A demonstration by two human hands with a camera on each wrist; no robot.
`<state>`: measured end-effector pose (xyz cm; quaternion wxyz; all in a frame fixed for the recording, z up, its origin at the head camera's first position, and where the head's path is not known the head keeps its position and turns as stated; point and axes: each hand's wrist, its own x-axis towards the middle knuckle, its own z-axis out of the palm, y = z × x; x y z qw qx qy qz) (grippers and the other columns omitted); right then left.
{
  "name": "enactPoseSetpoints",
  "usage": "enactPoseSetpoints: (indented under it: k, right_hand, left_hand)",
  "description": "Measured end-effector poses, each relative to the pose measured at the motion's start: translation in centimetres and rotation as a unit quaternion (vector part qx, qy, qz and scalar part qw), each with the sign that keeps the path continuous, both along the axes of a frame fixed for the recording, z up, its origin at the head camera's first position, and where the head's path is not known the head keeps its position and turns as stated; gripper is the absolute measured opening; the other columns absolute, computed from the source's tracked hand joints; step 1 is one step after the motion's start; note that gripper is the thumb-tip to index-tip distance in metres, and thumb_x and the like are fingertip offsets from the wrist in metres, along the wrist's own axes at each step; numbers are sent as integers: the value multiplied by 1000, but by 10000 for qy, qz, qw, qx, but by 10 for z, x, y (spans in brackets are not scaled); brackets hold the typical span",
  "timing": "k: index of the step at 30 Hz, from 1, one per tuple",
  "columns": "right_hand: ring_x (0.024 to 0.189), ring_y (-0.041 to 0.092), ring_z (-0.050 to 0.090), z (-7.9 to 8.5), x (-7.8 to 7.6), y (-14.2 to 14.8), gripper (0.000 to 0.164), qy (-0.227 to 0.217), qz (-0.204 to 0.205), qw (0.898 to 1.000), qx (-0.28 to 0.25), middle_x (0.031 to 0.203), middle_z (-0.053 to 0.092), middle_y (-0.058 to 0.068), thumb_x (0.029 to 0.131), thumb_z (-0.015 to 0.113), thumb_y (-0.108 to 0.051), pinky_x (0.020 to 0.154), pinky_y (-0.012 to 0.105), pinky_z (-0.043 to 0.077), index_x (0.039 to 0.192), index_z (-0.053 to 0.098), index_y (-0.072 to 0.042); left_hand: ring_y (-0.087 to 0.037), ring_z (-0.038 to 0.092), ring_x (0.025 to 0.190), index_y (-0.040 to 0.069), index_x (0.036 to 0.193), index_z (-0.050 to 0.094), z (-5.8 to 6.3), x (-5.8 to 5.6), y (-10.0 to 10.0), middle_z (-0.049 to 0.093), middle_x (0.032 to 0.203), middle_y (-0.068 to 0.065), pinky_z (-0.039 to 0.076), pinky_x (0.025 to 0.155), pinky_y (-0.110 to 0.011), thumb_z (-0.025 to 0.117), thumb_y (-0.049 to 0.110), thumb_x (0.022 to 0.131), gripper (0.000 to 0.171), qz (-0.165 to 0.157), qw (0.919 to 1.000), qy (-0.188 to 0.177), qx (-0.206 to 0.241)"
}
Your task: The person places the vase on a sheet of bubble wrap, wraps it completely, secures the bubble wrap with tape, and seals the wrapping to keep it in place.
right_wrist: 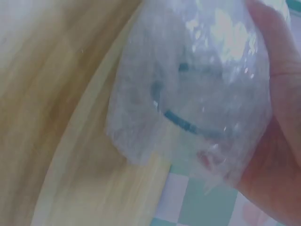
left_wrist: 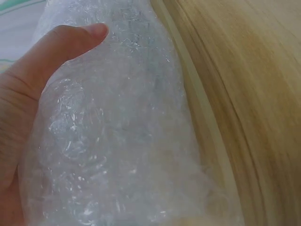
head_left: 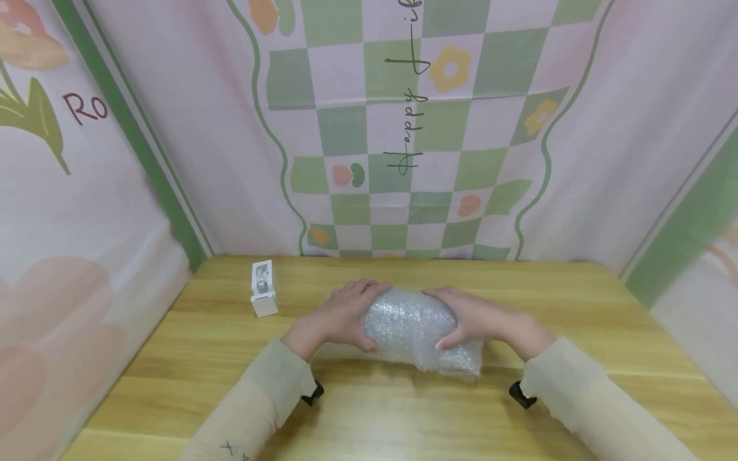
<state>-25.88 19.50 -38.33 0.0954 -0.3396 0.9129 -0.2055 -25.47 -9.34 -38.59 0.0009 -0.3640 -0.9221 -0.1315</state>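
Observation:
A bundle in clear bubble wrap [head_left: 409,326] lies across the middle of the wooden table, between both hands. My left hand [head_left: 348,314] grips its left part, with the thumb on the near side and the fingers over the far side. On the right end, my right hand [head_left: 475,314] holds it the same way. The left wrist view shows the left thumb [left_wrist: 61,44] pressed against the wrap. Through the wrap [right_wrist: 202,99] in the right wrist view, a curved dark teal line shows. What the bundle contains cannot be made out.
A small white box [head_left: 265,304] with an open or see-through top stands at the back left of the wooden table [head_left: 369,416]. Behind the table hangs a checked green-and-white curtain [head_left: 392,128]. Black wrist mounts [head_left: 523,395] sit under both sleeves.

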Motion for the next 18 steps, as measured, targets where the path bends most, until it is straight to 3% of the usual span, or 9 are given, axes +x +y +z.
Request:
enactPoseSetpoints:
  k: [4, 9, 13, 18]
  right_hand:
    - [119, 35, 43, 0, 12, -6, 105, 602, -132, 9978, 244, 134, 43, 19, 66, 78, -50, 98, 51, 36, 144, 27, -3]
    - [119, 40, 42, -3, 20, -15, 106, 933, -182, 9950, 290, 133, 42, 26, 67, 78, -38, 100, 51, 34, 144, 20, 5]
    - [120, 39, 41, -3, 18, -14, 108, 725, -95, 9973, 40, 135, 41, 25, 65, 80, -37, 99, 51, 35, 144, 19, 5]
    - [123, 35, 39, -3, 13, -9, 121, 150, 25, 9994, -314, 140, 36, 21, 59, 82, -50, 98, 51, 36, 146, 16, 2]
  left_hand:
    - [-23, 36, 124, 23, 146, 24, 0, 0, 0, 35, 140, -5, 36, 96, -49, 84, 49, 55, 112, 33, 10000, -52, 67]
    - [-23, 36, 125, 24, 146, 24, 0, -1, 0, 35, 139, -5, 37, 95, -50, 83, 51, 57, 110, 62, 10000, -53, 46]
    - [-24, 36, 124, 24, 146, 24, 1, -2, 0, 36, 138, -5, 37, 94, -51, 82, 51, 59, 107, 84, 9999, -132, 73]
    - [-24, 38, 122, 23, 146, 24, 1, -3, 0, 39, 137, -5, 37, 95, -49, 82, 49, 60, 107, 57, 9995, -239, 182]
